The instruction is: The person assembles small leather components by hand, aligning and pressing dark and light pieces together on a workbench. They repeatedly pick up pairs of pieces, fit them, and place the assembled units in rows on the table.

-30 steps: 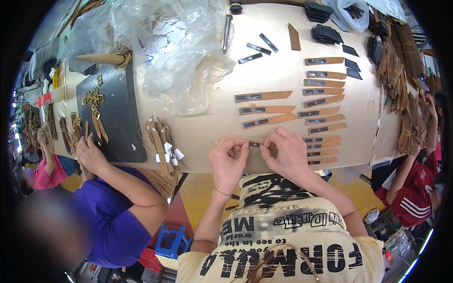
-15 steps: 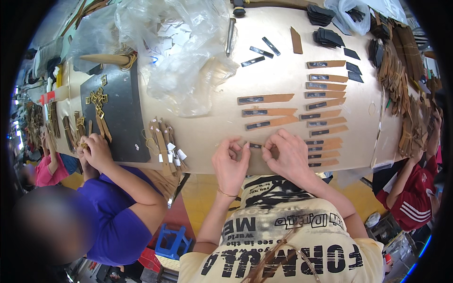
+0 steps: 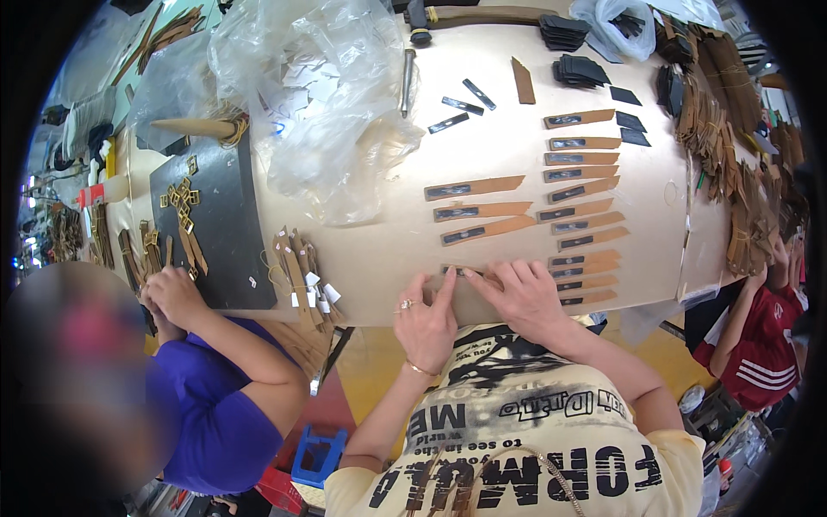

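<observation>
At the table's near edge, between my hands, a short brown leather strip (image 3: 456,271) with a dark patch lies low against the surface. The index fingertip of my left hand (image 3: 425,326) presses on its left part, the other fingers curled. My right hand (image 3: 522,297) has thumb and fingertips on its right end, hiding that end. Just beyond lie three similar strips (image 3: 495,184) with dark patches at their left ends. To the right, a column of several more patched strips (image 3: 594,144) runs away from me. Three loose dark patches (image 3: 463,106) rest farther off.
Clear plastic bags (image 3: 332,129) with white tags spread at the far left centre. A metal rod (image 3: 407,82), a hammer (image 3: 419,30) and stacked black pieces (image 3: 579,71) lie at the back. A person in purple (image 3: 224,370) works at my left beside a black board (image 3: 233,250).
My hands have lowered with the strip to the table, from pinching its ends to pressing on it. The whole view has shifted slightly. The person at left has moved a little.
</observation>
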A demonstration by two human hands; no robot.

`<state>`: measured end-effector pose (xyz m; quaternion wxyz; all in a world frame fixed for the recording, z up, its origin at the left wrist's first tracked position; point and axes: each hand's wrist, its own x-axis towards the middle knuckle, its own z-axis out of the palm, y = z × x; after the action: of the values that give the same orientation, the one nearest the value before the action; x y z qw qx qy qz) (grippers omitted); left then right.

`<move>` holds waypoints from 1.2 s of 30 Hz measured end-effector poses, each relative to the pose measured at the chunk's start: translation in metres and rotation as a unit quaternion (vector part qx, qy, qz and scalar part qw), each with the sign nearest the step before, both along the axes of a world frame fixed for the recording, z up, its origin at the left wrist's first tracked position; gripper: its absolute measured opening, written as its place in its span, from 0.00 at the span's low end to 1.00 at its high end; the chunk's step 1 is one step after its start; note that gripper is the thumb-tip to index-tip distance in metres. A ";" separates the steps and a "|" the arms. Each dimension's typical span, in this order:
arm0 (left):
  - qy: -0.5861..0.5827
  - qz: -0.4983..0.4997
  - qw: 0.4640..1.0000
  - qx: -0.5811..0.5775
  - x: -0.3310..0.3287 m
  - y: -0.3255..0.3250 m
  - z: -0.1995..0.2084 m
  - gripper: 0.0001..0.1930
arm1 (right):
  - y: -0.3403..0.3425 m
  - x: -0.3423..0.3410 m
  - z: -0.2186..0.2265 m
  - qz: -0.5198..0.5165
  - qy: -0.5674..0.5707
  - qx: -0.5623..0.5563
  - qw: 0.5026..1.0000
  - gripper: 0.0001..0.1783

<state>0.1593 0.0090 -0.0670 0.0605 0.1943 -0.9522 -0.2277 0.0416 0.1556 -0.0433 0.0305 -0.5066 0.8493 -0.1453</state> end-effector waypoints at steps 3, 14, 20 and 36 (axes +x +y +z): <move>-0.017 0.009 1.000 -0.002 0.000 0.000 0.002 0.25 | 0.012 0.003 0.003 0.006 0.026 0.055 0.998 0.25; 0.049 0.094 0.974 0.202 -0.009 -0.007 0.004 0.21 | 0.039 -0.040 0.022 -0.122 -0.091 -0.082 0.985 0.12; 0.150 0.108 0.974 0.128 -0.024 -0.002 0.025 0.15 | 0.093 -0.094 0.032 -0.387 -0.160 -0.132 0.899 0.08; 0.087 -0.202 0.972 -0.084 -0.238 0.049 -0.002 0.21 | 0.039 -0.210 -0.019 -0.291 -0.137 -0.165 0.932 0.06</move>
<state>-0.0787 0.0582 -0.0688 0.1120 -0.0283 -0.9785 -0.1709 -0.1685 0.1947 -0.0619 0.0185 -0.2104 0.9111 -0.3539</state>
